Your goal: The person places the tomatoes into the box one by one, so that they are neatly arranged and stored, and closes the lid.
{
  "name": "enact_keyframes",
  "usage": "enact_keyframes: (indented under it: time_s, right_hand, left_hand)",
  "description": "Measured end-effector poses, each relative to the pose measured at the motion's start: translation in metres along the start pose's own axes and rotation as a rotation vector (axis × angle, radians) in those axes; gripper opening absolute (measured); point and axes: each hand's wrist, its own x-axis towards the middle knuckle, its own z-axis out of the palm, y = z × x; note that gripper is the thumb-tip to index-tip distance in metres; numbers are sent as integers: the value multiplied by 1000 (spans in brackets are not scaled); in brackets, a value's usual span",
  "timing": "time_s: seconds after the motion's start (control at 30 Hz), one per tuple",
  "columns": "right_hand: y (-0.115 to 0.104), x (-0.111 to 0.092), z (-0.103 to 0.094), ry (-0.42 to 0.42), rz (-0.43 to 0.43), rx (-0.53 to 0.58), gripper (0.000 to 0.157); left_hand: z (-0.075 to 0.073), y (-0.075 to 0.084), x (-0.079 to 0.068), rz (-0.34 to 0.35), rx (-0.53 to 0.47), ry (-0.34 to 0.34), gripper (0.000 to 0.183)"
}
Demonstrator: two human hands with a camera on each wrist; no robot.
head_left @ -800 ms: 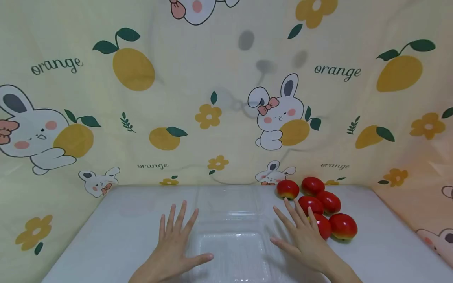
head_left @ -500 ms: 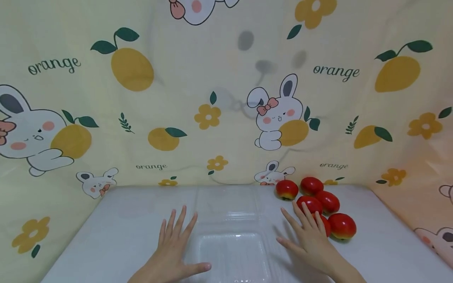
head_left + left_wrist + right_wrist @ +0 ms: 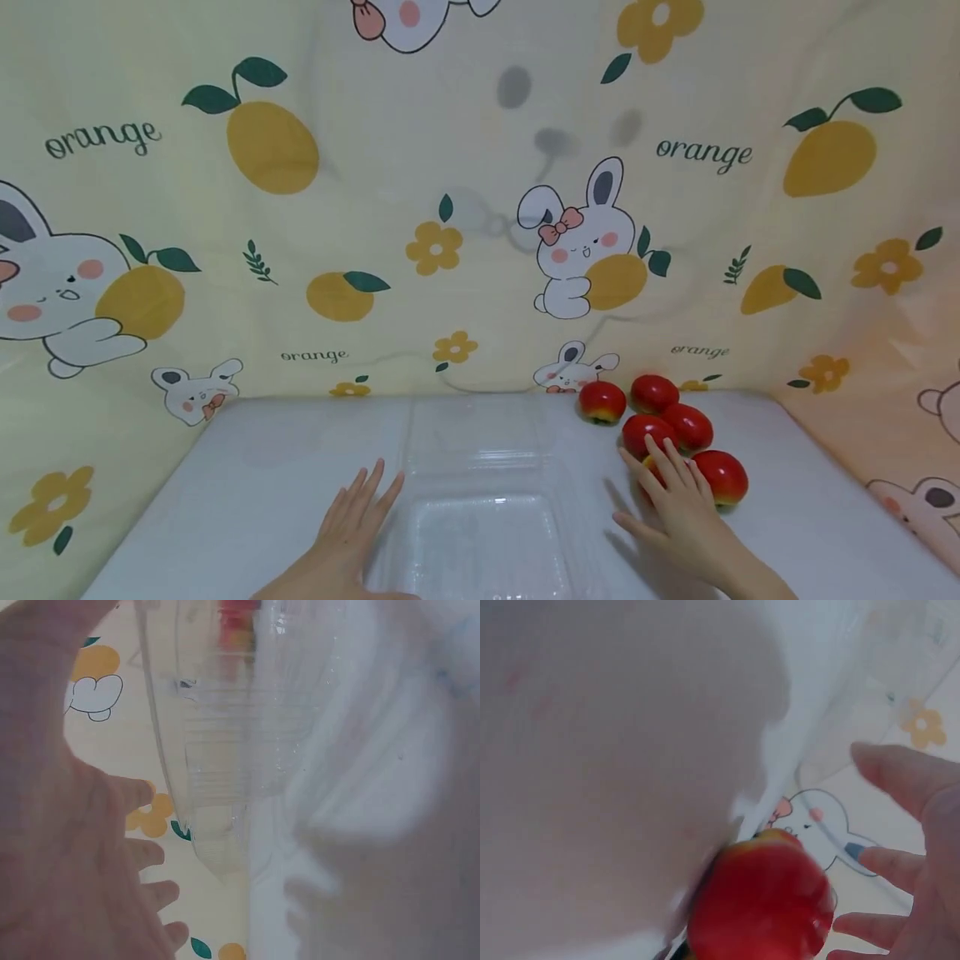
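A clear plastic box (image 3: 487,533) with its lid (image 3: 474,421) laid back lies on the white table. To its left my left hand (image 3: 348,533) hovers with fingers spread, holding nothing; the box wall (image 3: 217,765) shows beyond the fingers in the left wrist view. Over the nearest red apples my right hand (image 3: 678,512) reaches with fingers extended, partly covering one apple (image 3: 654,468). Beside that hand sits another apple (image 3: 722,478). In the right wrist view, a red apple (image 3: 761,900) is close to the fingertips, and the thumb stands apart from it.
Several more red apples (image 3: 602,402) are grouped toward the back right of the white table (image 3: 247,483). A cream cloth (image 3: 465,125) printed with rabbits and oranges hangs behind the table and along its sides.
My right hand has moved rightward, over the nearest apples. My left hand has drawn back toward me and a little left. The head view has shifted slightly to the right.
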Motion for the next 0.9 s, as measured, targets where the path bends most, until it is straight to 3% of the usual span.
enact_keyframes:
  time_s: [0.13,0.37,0.6,0.9]
  right_hand:
    - [7,1,-1,7,-17,-50,85]
    - [17,6,-5,5,-28,-96,77]
    - [25,7,-7,15,-39,-73,71]
    - [29,7,-11,16,-54,-75,67]
  left_hand:
    - [4,-9,-2,128,59,43,114]
    - [5,-17,-4,140,-5,-23,113]
    - [12,-26,-4,243,34,68,106]
    - [13,-20,4,252,-36,58,111]
